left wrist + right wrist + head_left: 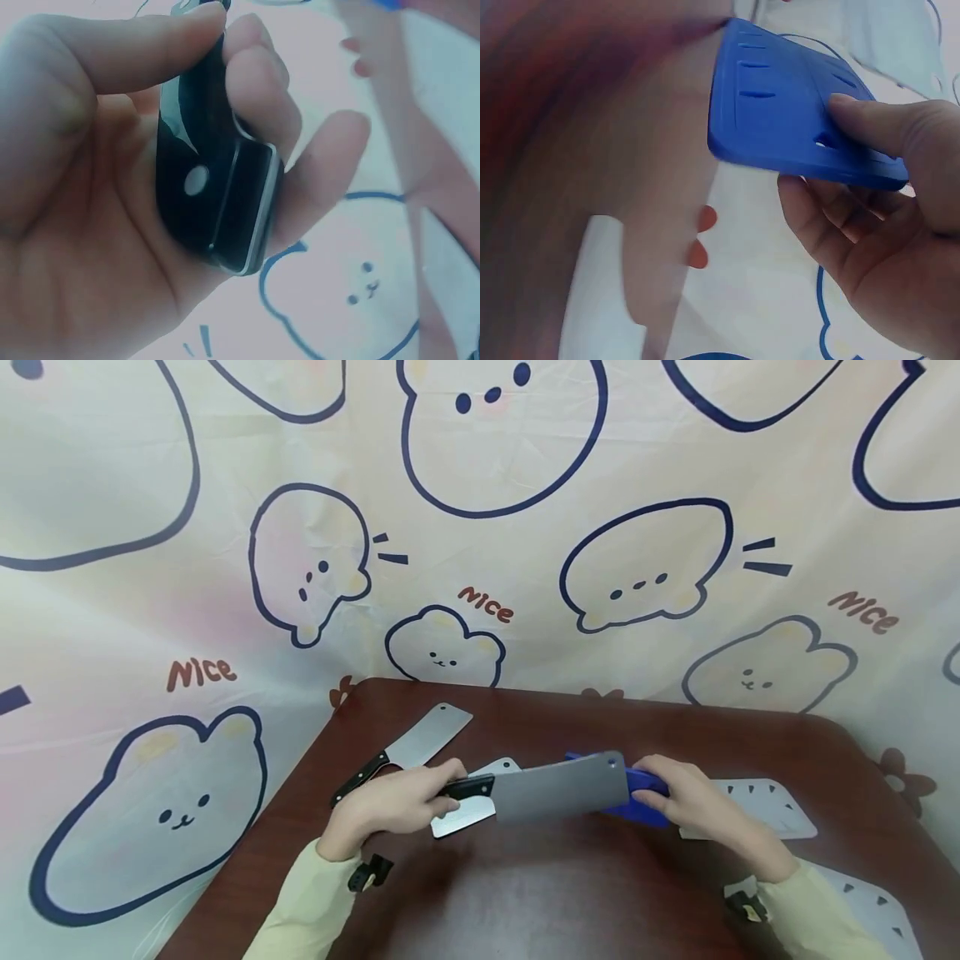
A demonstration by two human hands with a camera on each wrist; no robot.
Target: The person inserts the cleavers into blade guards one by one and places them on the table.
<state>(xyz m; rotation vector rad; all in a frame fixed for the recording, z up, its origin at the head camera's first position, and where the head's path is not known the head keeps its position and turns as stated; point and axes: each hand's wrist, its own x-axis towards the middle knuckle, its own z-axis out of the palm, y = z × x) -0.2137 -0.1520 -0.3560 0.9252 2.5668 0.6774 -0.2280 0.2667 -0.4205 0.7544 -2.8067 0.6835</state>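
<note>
Head view: the left hand (pixel 397 802) is wrapping its fingers and thumb around the black riveted handle of a broad grey steel cleaver (pixel 561 789), while the left wrist view is showing one finger sticking out from that grip. The right hand (pixel 686 795) is pinching a flat blue plastic board with slots (pixel 637 812), its thumb lying on the upper face and its fingers curling beneath. The cleaver's far end is crossing in front of the blue board, just short of the right hand; whether blade and board are touching, I cannot tell.

Farther out, a second black-handled steel cleaver (pixel 431 735) is lying beyond the left hand, and a pale metal blade with a corner hole (pixel 462 814) is showing partly behind the held one. A white board with dark triangular marks (pixel 768 810) and a similar, nearer white board (pixel 873 902) are resting on the right. All are lying on a dark reddish-brown table (pixel 525 893), with a bear-printed pale cloth (pixel 525 564) hanging behind.

The main risk, I judge, is the blade reaching the right fingers if the left wrist tips or the handle turns. The one-sided pinch could also be letting the board pivot if the blade knocks it.
</note>
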